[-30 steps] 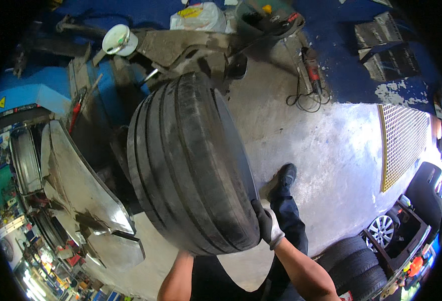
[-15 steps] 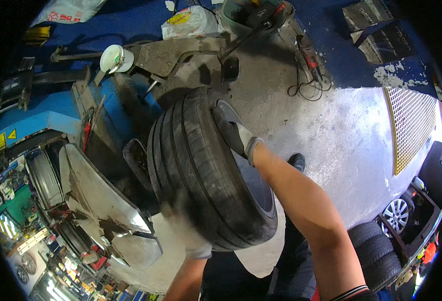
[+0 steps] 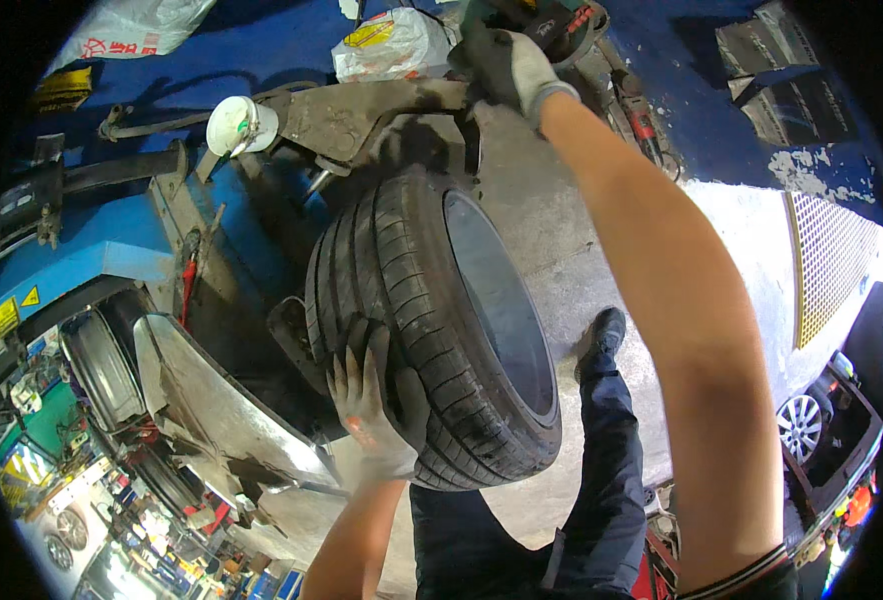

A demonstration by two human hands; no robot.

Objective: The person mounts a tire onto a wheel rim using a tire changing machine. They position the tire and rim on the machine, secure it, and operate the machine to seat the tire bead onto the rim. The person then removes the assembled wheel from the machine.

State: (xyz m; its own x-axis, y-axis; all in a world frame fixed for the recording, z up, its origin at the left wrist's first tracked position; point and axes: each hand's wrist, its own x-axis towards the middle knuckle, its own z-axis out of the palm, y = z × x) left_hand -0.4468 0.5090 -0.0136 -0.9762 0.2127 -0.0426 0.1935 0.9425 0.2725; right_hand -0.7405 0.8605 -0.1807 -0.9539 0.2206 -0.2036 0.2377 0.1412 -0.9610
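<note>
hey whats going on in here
Someone is handling a big black tyre beside a blue machine. The gloved left hand is spread against the tyre's outer face, while the gloved right hand reaches to the far end of a dirty metal arm. Whether it grips anything there is hard to tell.

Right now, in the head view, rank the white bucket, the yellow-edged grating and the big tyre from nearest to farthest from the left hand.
1. Tyre: nearest, its tread against the left hand.
2. White bucket: up and to the left.
3. Yellow-edged grating: farthest, over at the right.
</note>
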